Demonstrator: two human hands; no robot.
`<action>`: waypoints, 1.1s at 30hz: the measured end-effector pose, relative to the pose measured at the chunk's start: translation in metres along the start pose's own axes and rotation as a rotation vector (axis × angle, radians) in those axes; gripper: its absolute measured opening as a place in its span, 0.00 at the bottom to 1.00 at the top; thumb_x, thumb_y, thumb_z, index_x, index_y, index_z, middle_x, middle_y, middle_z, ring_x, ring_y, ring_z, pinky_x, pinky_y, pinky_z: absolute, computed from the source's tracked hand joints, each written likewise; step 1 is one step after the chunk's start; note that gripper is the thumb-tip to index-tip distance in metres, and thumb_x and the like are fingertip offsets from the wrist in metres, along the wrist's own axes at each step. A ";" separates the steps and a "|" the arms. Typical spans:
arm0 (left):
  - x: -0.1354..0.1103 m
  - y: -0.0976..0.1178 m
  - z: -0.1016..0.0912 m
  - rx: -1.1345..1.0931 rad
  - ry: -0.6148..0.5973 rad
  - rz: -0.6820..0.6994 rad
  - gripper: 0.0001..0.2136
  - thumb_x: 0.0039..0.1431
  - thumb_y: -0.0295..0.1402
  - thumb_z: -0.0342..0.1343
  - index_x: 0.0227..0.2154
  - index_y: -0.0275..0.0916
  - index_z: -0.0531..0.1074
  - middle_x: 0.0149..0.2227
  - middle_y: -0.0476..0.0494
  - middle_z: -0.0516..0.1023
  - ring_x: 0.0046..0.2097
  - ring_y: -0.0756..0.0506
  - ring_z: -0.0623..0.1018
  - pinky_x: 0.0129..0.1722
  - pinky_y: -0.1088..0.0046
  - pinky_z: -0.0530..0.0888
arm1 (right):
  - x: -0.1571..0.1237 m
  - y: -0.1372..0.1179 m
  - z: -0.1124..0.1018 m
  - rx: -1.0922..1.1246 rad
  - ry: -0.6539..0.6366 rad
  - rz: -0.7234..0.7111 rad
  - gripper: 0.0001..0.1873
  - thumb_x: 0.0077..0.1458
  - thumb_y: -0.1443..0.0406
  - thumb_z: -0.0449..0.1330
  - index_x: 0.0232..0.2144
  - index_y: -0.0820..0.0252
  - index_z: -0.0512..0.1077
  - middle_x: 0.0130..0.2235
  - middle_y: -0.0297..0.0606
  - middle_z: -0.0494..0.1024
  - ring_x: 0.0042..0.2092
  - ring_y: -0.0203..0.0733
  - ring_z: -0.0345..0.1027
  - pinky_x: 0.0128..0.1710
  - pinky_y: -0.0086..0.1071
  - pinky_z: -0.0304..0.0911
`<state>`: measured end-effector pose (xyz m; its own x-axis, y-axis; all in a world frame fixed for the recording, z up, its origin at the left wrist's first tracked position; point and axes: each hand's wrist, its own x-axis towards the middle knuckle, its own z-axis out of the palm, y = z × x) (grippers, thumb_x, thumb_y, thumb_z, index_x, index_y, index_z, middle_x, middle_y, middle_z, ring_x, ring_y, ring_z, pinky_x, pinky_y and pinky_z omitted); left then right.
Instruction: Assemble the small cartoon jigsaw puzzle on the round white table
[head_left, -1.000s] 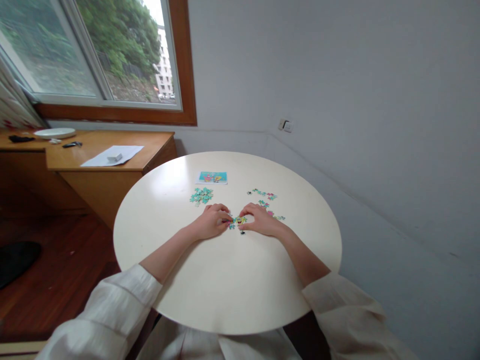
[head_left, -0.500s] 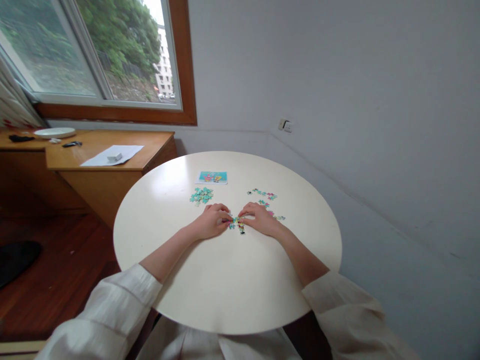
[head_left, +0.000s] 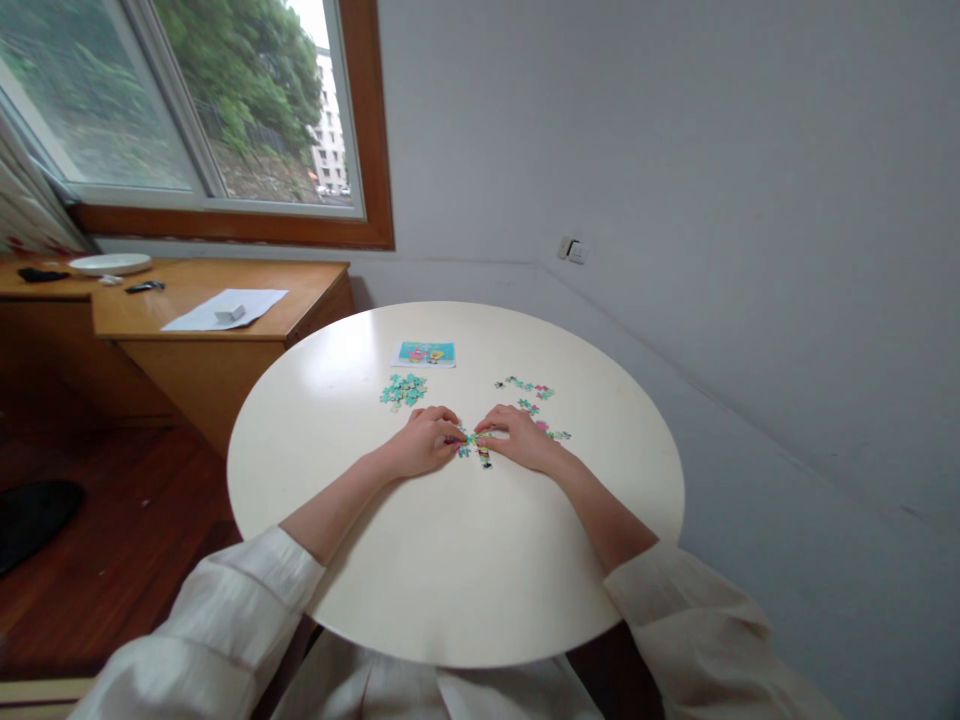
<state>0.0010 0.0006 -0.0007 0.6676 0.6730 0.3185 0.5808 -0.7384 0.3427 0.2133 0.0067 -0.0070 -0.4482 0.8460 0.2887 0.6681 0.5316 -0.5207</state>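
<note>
Left hand (head_left: 421, 441) and right hand (head_left: 523, 440) rest near the middle of the round table (head_left: 450, 580), fingers curled, tips meeting on the joined puzzle pieces (head_left: 475, 447); pinching or pressing cannot be told. Teal piece pile (head_left: 403, 390) and reference picture (head_left: 425, 354) lie toward the far edge

- Joined pieces (head_left: 473, 443) between the left hand (head_left: 421, 443) and the right hand (head_left: 519, 440) — yellow, teal and pink, with black specks.
- Loose pile (head_left: 403, 391) beyond the left hand — turquoise.
- Scattered pieces (head_left: 527, 388) beyond the right hand: teal and pink.
- Picture card (head_left: 426, 353) past both hands: blue, white-edged.
- Table (head_left: 450, 580): plain cream.
</note>
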 end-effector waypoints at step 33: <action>0.000 -0.001 0.002 0.010 -0.019 -0.014 0.10 0.55 0.33 0.50 0.37 0.42 0.75 0.44 0.41 0.70 0.47 0.42 0.69 0.49 0.60 0.61 | 0.000 -0.003 -0.002 -0.015 0.034 -0.006 0.04 0.45 0.70 0.59 0.24 0.59 0.74 0.30 0.36 0.74 0.36 0.38 0.65 0.41 0.34 0.57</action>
<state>0.0011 0.0018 -0.0024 0.6680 0.6825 0.2964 0.5951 -0.7292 0.3378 0.2126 0.0054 -0.0033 -0.4320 0.8434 0.3194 0.6742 0.5372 -0.5068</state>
